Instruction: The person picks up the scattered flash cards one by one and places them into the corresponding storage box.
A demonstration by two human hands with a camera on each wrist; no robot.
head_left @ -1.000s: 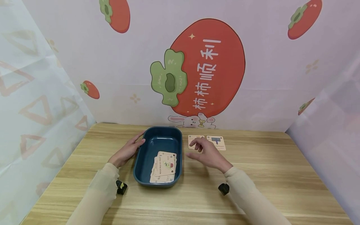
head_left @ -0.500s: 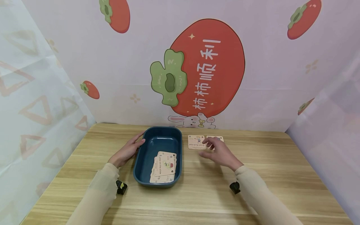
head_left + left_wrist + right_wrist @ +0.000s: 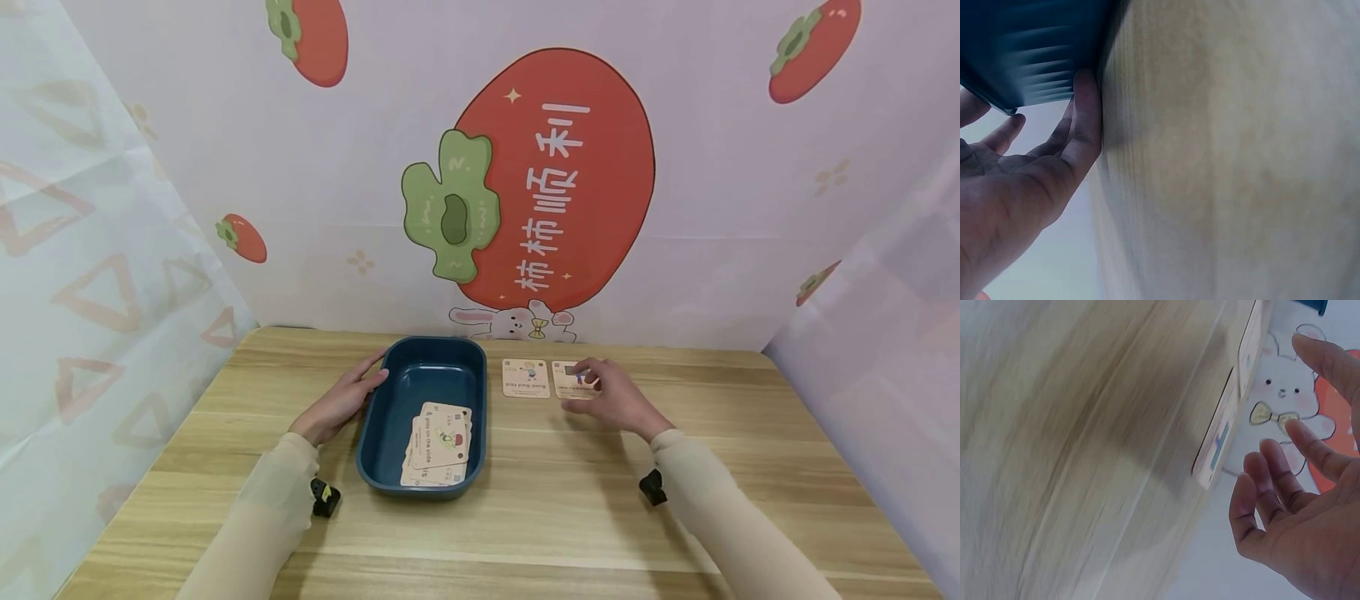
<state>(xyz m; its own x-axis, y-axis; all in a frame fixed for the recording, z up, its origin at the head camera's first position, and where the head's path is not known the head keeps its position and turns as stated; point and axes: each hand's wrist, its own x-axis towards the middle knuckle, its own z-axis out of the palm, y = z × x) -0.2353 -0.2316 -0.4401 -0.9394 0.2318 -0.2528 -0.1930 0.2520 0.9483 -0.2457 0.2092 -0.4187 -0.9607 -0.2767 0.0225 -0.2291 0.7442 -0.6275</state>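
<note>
A dark blue tray [image 3: 420, 383] stands on the table with several overlapping picture cards [image 3: 441, 442] in its near end; the top one reads "play on the slide". My left hand [image 3: 337, 406] rests against the tray's left side, thumb at the rim and fingers along the outer wall [image 3: 1035, 56]. To the tray's right lie two cards side by side: a ping-pong picture card [image 3: 526, 378] and a card with a dark blue picture [image 3: 562, 387]. Over this second card hovers my right hand [image 3: 618, 400], its fingers loosely bent and apart, with nothing between them.
The wooden table [image 3: 525, 525] ends at a printed backdrop [image 3: 712, 250] with persimmons and a rabbit. Side sheets rise at the left and right. A dark wrist camera [image 3: 652, 487] is worn at my right wrist, another dark camera [image 3: 326, 498] at my left.
My right hand has moved rightwards, from over the ping-pong card to over the card beside it, uncovering the ping-pong card. The left hand and the tray have stayed in place.
</note>
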